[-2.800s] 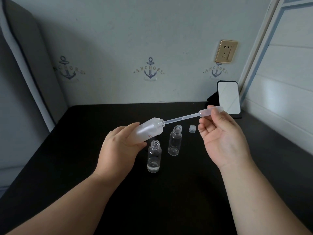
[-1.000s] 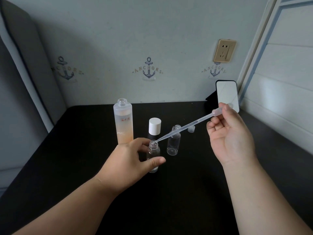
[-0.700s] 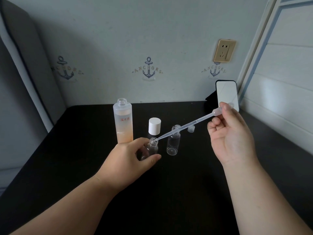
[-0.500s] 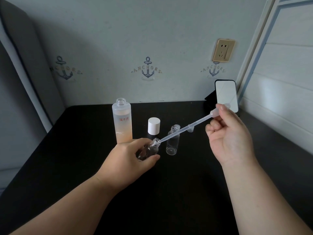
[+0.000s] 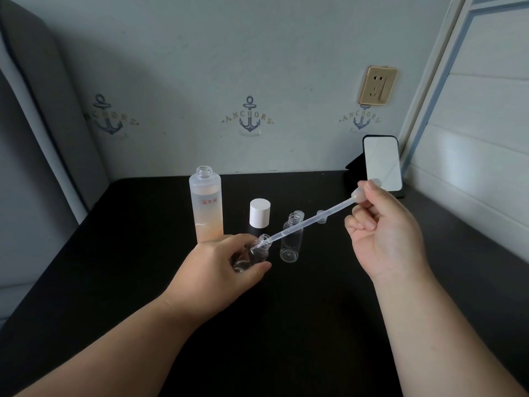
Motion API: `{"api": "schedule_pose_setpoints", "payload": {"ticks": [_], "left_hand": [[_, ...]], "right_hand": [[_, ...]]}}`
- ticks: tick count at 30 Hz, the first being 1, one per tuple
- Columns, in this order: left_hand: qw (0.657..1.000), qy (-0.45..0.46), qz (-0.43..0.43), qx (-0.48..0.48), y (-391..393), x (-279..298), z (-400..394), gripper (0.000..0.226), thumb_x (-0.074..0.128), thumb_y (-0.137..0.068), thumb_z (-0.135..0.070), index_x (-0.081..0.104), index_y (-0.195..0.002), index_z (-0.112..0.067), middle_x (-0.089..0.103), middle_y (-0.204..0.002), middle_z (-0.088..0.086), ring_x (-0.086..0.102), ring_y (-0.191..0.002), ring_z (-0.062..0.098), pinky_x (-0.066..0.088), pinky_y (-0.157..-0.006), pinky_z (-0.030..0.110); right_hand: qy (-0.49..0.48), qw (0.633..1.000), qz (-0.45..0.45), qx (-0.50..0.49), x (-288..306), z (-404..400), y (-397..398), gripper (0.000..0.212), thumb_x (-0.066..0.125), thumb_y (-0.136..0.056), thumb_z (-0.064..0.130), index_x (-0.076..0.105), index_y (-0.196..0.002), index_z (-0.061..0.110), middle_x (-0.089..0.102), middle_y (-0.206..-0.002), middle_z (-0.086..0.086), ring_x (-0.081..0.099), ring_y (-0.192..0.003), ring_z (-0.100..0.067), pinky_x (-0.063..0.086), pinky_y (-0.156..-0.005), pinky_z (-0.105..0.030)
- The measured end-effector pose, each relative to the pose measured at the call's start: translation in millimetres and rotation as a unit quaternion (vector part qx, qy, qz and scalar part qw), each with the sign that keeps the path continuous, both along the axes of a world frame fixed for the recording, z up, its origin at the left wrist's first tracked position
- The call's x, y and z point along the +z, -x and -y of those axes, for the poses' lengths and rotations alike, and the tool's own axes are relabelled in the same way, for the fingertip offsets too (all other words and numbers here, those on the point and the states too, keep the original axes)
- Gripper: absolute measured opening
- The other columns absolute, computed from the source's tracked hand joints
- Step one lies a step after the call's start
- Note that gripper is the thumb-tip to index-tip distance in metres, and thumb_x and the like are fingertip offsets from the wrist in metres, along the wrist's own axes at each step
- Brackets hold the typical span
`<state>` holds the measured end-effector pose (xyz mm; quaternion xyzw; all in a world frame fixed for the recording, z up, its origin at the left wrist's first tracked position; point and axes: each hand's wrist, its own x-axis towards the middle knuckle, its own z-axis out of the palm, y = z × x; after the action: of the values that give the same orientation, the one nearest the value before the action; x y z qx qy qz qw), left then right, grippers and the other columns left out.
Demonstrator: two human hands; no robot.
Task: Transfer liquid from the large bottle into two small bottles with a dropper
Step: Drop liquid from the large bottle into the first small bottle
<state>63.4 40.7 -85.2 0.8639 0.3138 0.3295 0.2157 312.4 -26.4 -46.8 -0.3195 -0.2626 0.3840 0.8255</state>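
1. The left hand point(image 5: 220, 267) grips the first small bottle point(image 5: 253, 255), tilted so that its open mouth points up and to the right, toward the right hand point(image 5: 383, 233).
2. The right hand pinches the bulb of the dropper point(image 5: 312, 217). The dropper's long axis slopes down and left from the bulb, and its tip sits in the tilted bottle's mouth; dropper and bottle neck lie nearly in one line.
3. By my reading, the coming move is a squeeze of the bulb, which depends on the tip staying inside the neck.
4. A little clear liquid seems to lie in the gripped bottle. The second small bottle point(image 5: 292, 239) stands upright and uncapped just to its right, apparently empty.
5. The large bottle point(image 5: 206, 204) stands open toward the bench's back edge, left of centre, holding peach-tinted liquid. Its white cap point(image 5: 260, 212) stands to its right; a small clear cap point(image 5: 322, 216) lies behind the dropper.
6. The bench point(image 5: 286, 325) is matt black. A phone point(image 5: 382, 166) leans at the back right corner, below a wall socket point(image 5: 377, 85) on anchor-print wallpaper.
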Motion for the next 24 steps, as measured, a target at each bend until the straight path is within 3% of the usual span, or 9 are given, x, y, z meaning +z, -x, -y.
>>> {"api": "schedule_pose_setpoints", "payload": {"ticks": [8, 12, 19, 24], "left_hand": [[1.000, 0.000, -0.001, -0.002, -0.1, -1.4, -1.0, 0.021, 0.062, -0.078, -0.065, 0.050, -0.094, -0.069, 0.054, -0.110, -0.041, 0.057, -0.100, -0.013, 0.040, -0.080, -0.001], [1.000, -0.002, 0.002, -0.002, 0.1, -1.9, -1.4, 0.020, 0.062, -0.078, -0.065, 0.053, -0.095, -0.063, 0.055, -0.109, -0.040, 0.058, -0.098, -0.012, 0.041, -0.080, 0.000], [1.000, 0.018, -0.001, 0.009, -0.1, -1.7, -3.0, 0.030, 0.050, -0.071, -0.079, 0.053, -0.095, -0.060, 0.055, -0.107, -0.041, 0.057, -0.096, -0.014, 0.042, -0.074, -0.001], [0.999, 0.034, -0.004, 0.023, -0.4, -4.6, -4.7, 0.041, 0.052, -0.070, -0.081, 0.059, -0.088, -0.045, 0.058, -0.097, -0.037, 0.060, -0.087, -0.008, 0.044, -0.067, 0.004]], "right_hand": [[-0.017, 1.000, 0.019, -0.005, 3.5, 2.4, 0.7, 0.026, 0.060, -0.096, 0.007, 0.073, -0.074, 0.015, 0.066, -0.070, 0.001, 0.034, -0.042, -0.005, 0.033, -0.048, -0.017], [-0.033, 0.999, 0.033, -0.001, 2.7, 2.0, 0.5, 0.031, 0.060, -0.096, 0.009, 0.073, -0.071, 0.021, 0.066, -0.072, 0.002, 0.042, -0.048, -0.006, 0.038, -0.053, -0.017], [-0.039, 0.999, -0.029, -0.002, 0.0, 1.0, -2.8, 0.006, 0.073, -0.085, 0.022, 0.078, -0.083, 0.019, 0.067, -0.078, 0.000, 0.058, -0.064, -0.010, 0.050, -0.064, -0.021], [-0.031, 0.997, -0.067, -0.014, 1.8, 2.0, -2.2, 0.026, 0.080, -0.073, 0.025, 0.076, -0.095, 0.013, 0.068, -0.080, 0.000, 0.060, -0.065, -0.010, 0.051, -0.066, -0.022]]}}
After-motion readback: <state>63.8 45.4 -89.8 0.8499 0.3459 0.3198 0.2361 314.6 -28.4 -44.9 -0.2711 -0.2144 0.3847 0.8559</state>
